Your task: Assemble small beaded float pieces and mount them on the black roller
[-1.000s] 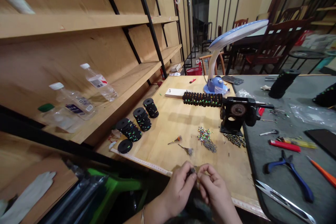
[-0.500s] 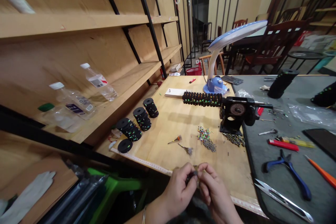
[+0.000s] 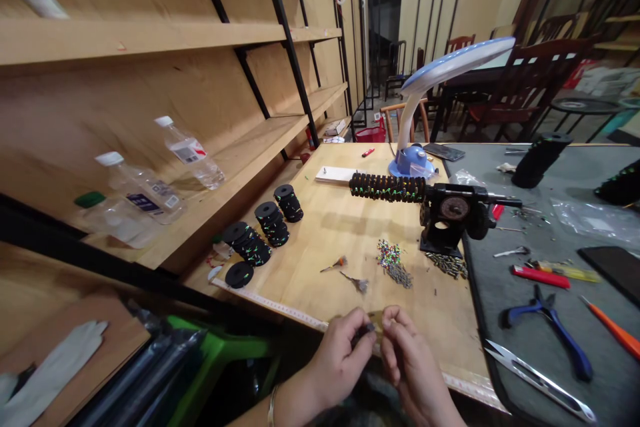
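Note:
My left hand [image 3: 345, 357] is closed at the front edge of the wooden table, thumb against curled fingers, with a small dark piece [image 3: 369, 327] at the pinch, too small to name. Just to its right, my right hand [image 3: 407, 350] has its fingertips pressed together; whatever they hold does not show. A narrow gap separates the two hands. Beyond them lie an orange-tipped tuft [image 3: 340, 261] and a greyish tuft [image 3: 357, 282] on thin stems. A heap of coloured beads [image 3: 389, 252] merges into small grey metal pieces [image 3: 400, 275].
Black foam spools [image 3: 273, 223] stand at the table's left. Behind is a black winding device [image 3: 447, 210] carrying a row of spools, beside a blue-white lamp [image 3: 411, 160]. On the grey mat [image 3: 493, 307] lie blue pliers [image 3: 550, 327], silver snips [image 3: 540, 380] and orange tweezers [image 3: 615, 330].
My hands have drawn slightly apart, the right one shifting a little right. The small dark piece stays at my left fingertips. The camera view has shifted slightly.

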